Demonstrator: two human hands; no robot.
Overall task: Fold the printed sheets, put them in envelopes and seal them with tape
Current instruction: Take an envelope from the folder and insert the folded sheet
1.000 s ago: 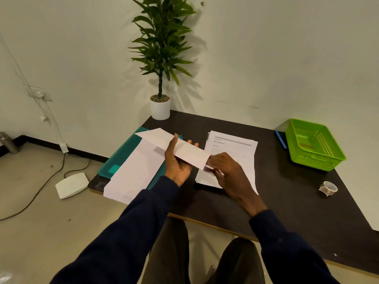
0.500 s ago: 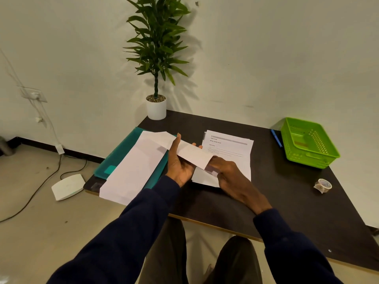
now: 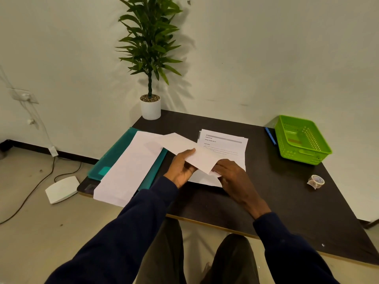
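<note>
My left hand [image 3: 181, 167] grips a long white envelope [image 3: 190, 152] from below, held just above the dark table [image 3: 287, 201]. My right hand [image 3: 231, 175] pinches a small white folded sheet [image 3: 216, 173] at the envelope's near right end; how far it sits inside is hidden. A stack of printed sheets [image 3: 225, 144] lies flat behind my hands. More long white envelopes [image 3: 131, 169] rest on a teal folder [image 3: 108, 160] at the left. A roll of clear tape [image 3: 316, 181] lies at the right.
A green plastic basket [image 3: 301, 140] stands at the back right with a blue pen [image 3: 270, 136] beside it. A potted plant [image 3: 150, 107] occupies the back left corner. On the floor left of the table lie a white device [image 3: 61, 189] and cables.
The envelope has dropped a little lower and flatter toward the table. My right hand stays at its near end with the folded sheet. The camera has tilted slightly.
</note>
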